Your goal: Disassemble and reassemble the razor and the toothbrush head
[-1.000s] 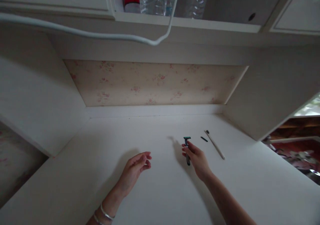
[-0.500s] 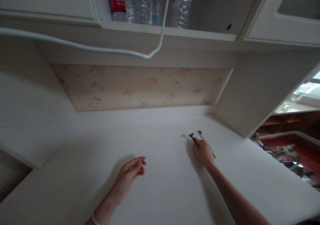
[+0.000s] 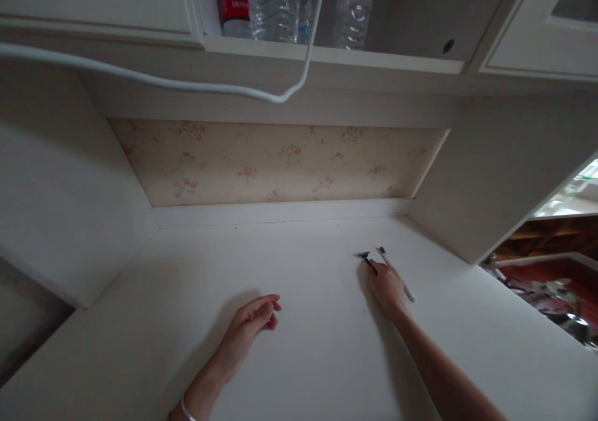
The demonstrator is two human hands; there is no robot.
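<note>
My right hand [image 3: 387, 284] is closed around the handle of a dark razor [image 3: 365, 256], low over the white tabletop [image 3: 308, 352]. The razor's head points away from me, close to the surface. Just right of that hand lies a toothbrush [image 3: 406, 287] with a pale handle and dark bristles, partly hidden by the hand. My left hand [image 3: 250, 324] hovers over the tabletop to the left, fingers loosely bent and somewhat apart, with nothing visible in it. A pale band circles the left wrist.
Overhead, an open cabinet shelf [image 3: 397, 63] holds several plastic bottles [image 3: 354, 19]. A white cable [image 3: 187, 85] hangs across in front of it. White side panels [image 3: 514, 153] flank the tabletop, with a flowered back wall [image 3: 280, 162] behind.
My right hand has lowered the razor closer to the tabletop; its shadow now sits nearer the head. The whole view has shifted slightly. My left hand is nearly unchanged.
</note>
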